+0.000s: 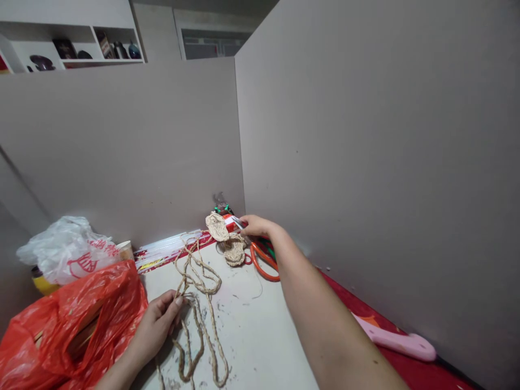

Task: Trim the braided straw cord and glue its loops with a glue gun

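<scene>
One head-worn camera looks forward and down over a nearby white surface [260, 336]

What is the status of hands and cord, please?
Left hand pinching braided cord. Right hand at orange-handled scissors, grip unclear. Cord loosely looped; red bag near left hand.

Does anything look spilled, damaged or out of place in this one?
Nothing looks spilled. The white work surface has dark smudges around the braided cord, so it looks stained or worn; I can't tell which. The cord, pinched by the left hand, lies in loose, crossing loops: untidy, with no visible break.
</scene>
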`<state>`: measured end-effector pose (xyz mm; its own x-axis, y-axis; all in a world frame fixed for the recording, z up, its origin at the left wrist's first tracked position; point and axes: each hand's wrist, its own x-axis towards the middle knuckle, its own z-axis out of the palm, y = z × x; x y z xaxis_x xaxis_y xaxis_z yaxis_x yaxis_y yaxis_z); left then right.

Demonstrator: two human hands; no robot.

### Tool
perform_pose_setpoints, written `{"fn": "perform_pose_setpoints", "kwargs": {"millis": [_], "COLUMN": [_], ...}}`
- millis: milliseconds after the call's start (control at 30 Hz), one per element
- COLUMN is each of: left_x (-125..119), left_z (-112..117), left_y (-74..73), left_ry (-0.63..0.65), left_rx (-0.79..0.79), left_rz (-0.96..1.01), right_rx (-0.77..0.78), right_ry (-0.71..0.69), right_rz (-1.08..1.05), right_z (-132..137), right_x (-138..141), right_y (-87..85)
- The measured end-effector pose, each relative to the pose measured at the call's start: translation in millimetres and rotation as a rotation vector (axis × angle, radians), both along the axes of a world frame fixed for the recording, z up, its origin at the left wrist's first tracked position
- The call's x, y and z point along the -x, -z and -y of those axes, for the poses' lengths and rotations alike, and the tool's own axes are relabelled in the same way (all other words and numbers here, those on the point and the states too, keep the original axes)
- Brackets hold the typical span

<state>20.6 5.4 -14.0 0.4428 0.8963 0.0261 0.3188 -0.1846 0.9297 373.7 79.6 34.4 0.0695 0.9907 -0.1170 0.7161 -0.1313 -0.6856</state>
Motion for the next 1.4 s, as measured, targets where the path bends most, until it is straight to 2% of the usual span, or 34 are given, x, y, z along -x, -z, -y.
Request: {"fn": "perform_pose_setpoints", "kwargs": {"millis": [200,367,500,633,933,1167,1300,1400], "left_x": [0,1,1,0,1,2,1,0], "left_z": [0,-2,-1,0,-1,-1,1,2], "left_y": [1.3,4.2,2.4,0.7,5.0,4.9,3.0,4.1], "left_ry": [0.003,0.013,0.025,0.023,0.045,0.054,0.052,0.048], "left_rx": [0.013,0.004,-0.012,-0.015,-0.023,-0.018,-0.02,-0.007], "left_rz": [0.02,0.003,-0.015,-0.026,-0.026,-0.031,-0.026,-0.015], "right_rx": [0.004,-0.088,-0.217,-0.252,-0.264,-0.312,-0.375,-0.411], "right_ry": [0.201,0.31,0.307,0.299,0.248,0.242,0.257,0.214], "right_rz": [0.169,0.3,0.33,0.348,0.37,0.258,0.077,-0.13], "right_z": [-4,-11,-15,-13,-14,-18,-22,-24], "right_x": [-10,5,36,62,70,73,69,68], "right_y": [6.1,0.3,-10.0,-11.4,-4.2,2.0,4.7,3.0]}}
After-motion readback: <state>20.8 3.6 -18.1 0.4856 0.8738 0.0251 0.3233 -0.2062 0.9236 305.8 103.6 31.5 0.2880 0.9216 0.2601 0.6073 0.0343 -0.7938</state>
